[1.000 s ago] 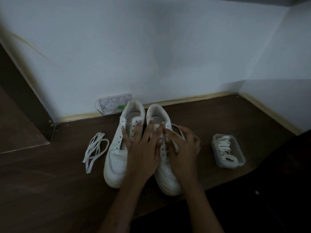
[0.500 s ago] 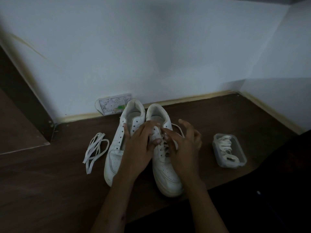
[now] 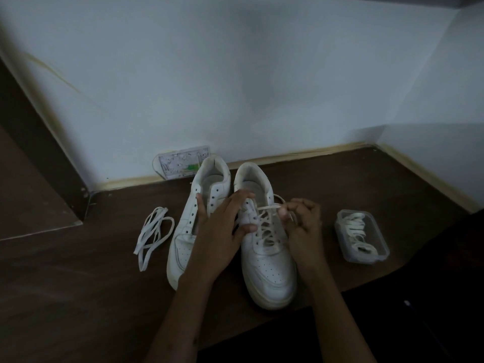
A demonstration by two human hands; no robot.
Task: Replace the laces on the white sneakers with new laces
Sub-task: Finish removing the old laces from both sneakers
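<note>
- I see the laced right sneaker (image 3: 267, 260) between my hands, its lace (image 3: 264, 224) still threaded.
- The unlaced left sneaker (image 3: 183, 247) lies under my left hand.
- A loose lace (image 3: 153, 235) sits left of both hands.
- New laces (image 3: 357, 231) sit boxed right of my right hand.

Place: probably a room in a home, dimly lit.
Surface: dark brown wooden floor or tabletop (image 3: 327, 179) in a corner.
Walls: 2 plain white painted walls (image 3: 235, 74) with a yellowish taped base edge (image 3: 301, 157).
Household items: 2 worn white leather sneakers (image 3: 269, 263), clear plastic container (image 3: 377, 254).

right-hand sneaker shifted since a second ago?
Cannot tell. The camera view shifts too; the sneaker keeps roughly the same place beside the lace box while the right hand pulls its lace.
</note>
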